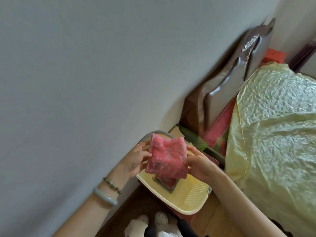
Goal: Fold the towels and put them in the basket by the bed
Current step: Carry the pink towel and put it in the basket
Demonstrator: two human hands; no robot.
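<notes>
Pink terry cloth is seen at the middle of the head view: a folded pink towel (166, 157) is held in the air by both hands, directly above a pale yellow plastic basket (188, 200). The towel's left edge is pinched by the left hand (138, 158), with the thumb laid on the front face and the other fingers hidden behind the cloth. The lower right edge is gripped by the right hand (199, 165), whose fingers are curled together against the thumb; how the fingertips lie behind the cloth cannot be told. The towel is kept roughly flat and slightly tilted, clear of the basket's rim.

Inside the basket, a second folded towel (168, 183) with pink and greenish edges is seen lying on the bottom, partly covered from view by the held towel. The basket is set on a wooden floor (213, 218), between a plain grey wall (85, 82) and a bed covered with a crinkled yellow-green bedspread (273, 125). A dark brown headboard (227, 86) is seen beyond the basket, against the wall.

A green bead bracelet (112, 185) and a pale jade bangle (104, 196) are worn on the left wrist. A white perforated clog (160, 218) is visible at the lower edge, just beside the basket.
</notes>
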